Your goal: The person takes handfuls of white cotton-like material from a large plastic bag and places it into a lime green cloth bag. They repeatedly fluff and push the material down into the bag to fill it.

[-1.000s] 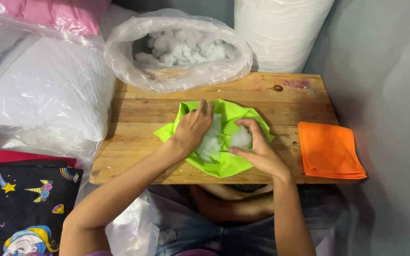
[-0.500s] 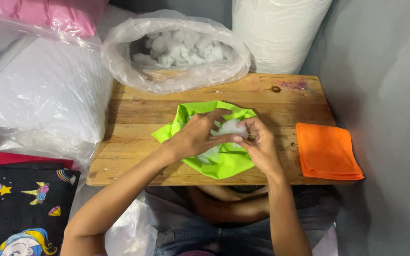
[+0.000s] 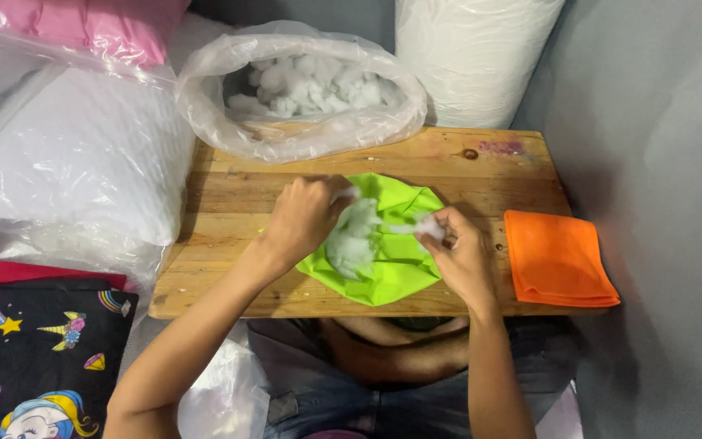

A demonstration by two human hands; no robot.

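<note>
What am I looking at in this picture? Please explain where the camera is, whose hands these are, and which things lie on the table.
The camera sits on a person's head and looks down, so both hands are that person's own. They work over a small wooden table. The left hand and the right hand pull a tuft of white stuffing fibre apart above a lime-green fabric cover. A folded orange cloth lies at the table's right end. An open clear plastic bag of the same white fibre rests at the far edge. Plastic-wrapped pillows lie to the left.
</note>
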